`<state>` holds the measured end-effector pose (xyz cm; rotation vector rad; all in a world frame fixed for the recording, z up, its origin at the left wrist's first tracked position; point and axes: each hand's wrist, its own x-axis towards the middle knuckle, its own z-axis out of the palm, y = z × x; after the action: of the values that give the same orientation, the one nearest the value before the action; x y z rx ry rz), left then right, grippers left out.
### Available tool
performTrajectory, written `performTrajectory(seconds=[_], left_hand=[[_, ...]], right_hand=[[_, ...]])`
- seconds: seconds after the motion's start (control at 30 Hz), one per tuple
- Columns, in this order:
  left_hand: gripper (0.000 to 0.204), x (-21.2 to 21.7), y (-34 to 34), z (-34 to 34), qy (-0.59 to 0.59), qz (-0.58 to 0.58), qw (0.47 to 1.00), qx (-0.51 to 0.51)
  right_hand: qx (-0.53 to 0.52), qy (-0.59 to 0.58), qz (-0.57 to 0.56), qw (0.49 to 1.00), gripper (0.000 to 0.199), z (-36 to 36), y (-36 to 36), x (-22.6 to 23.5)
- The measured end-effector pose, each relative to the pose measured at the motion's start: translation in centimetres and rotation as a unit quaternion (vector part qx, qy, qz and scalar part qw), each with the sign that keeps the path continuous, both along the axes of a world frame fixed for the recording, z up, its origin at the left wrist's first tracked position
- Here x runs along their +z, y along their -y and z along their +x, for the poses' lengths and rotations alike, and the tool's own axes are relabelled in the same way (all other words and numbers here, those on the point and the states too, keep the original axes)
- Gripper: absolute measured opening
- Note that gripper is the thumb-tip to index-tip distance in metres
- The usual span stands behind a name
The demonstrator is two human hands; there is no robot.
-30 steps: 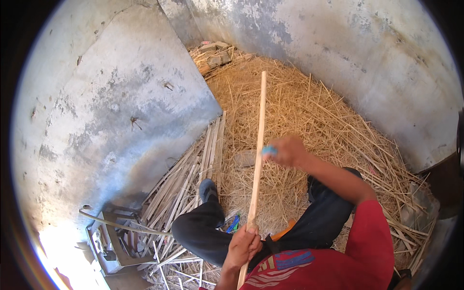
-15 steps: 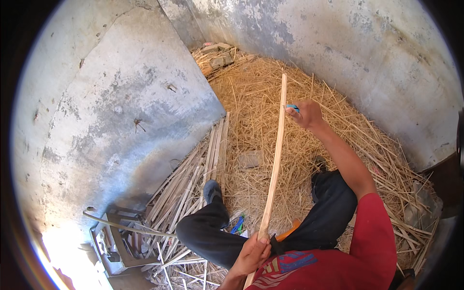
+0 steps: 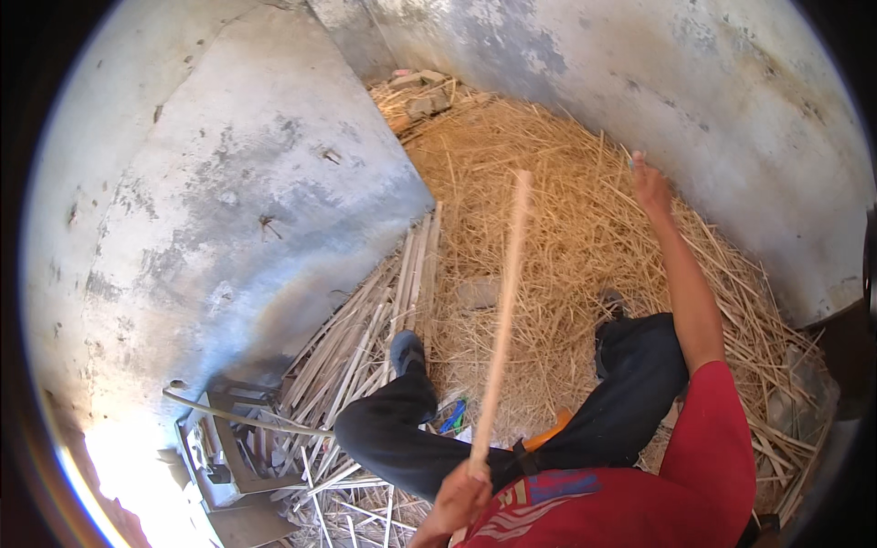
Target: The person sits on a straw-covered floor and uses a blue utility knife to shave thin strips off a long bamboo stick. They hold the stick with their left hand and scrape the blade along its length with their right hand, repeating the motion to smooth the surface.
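Near my lap, my left hand (image 3: pixel 461 498) is closed around the lower part of a long, pale wooden strip (image 3: pixel 502 333). The strip slants up and away over the straw, blurred by motion, with its far end in the air. My right hand (image 3: pixel 650 187) is raised at the far right, well apart from the strip. Its fingers are closed, with a small bluish thing barely showing at the tips; most of that thing is hidden. An orange handle (image 3: pixel 548 431) lies against my right thigh.
Straw and shavings (image 3: pixel 548 237) cover the floor. Many wooden strips (image 3: pixel 365 329) lie at the left, beside a grey panel (image 3: pixel 274 164). A wooden frame (image 3: pixel 228 447) stands at the lower left. A brick (image 3: pixel 477 293) lies ahead, and a curved wall (image 3: pixel 694 100) rises behind.
My right hand has moved away from the strip, outward to the right. The strip's far end has dropped toward me and shifted a little left, while my left hand keeps its hold.
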<state>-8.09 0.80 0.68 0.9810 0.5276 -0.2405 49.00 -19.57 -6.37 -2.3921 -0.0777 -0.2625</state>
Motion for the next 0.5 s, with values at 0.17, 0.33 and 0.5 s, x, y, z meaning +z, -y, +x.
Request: performTrajectory(seconds=[0.17,0.33,0.5], left_hand=[[0.024,-0.3,-0.8,4.1,0.042,-0.034,0.998,0.009],[0.023,0.0,-0.2,4.3,0.05,-0.032,0.998,-0.019],[0.023,0.3,0.4,2.6,0.023,-0.029,0.998,-0.051]], right_hand=[[0.228,0.008,-0.043,0.973,0.081,-7.9,-6.1,1.9],[0.357,0.135,-0.04,0.923,0.068,-13.3,-8.6,3.9],[0.294,0.178,0.02,0.939,0.066,-11.0,-9.3,2.2]])
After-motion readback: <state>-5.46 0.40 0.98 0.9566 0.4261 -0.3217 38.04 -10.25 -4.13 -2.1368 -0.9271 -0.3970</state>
